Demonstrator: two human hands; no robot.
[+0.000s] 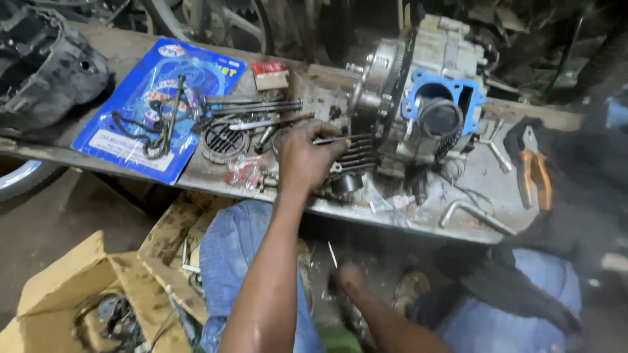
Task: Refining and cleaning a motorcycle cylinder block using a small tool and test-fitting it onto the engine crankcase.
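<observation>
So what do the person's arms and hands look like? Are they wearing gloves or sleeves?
No gloves and no sleeves. The left hand and its long forearm are bare, with no watch or rings showing. The right hand and forearm are bare too. Blue jeans cover the legs.

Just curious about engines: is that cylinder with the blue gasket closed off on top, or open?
Open. The blue gasket rings a bare bore on the engine, with the dark piston showing and no cover fitted over it.
</observation>
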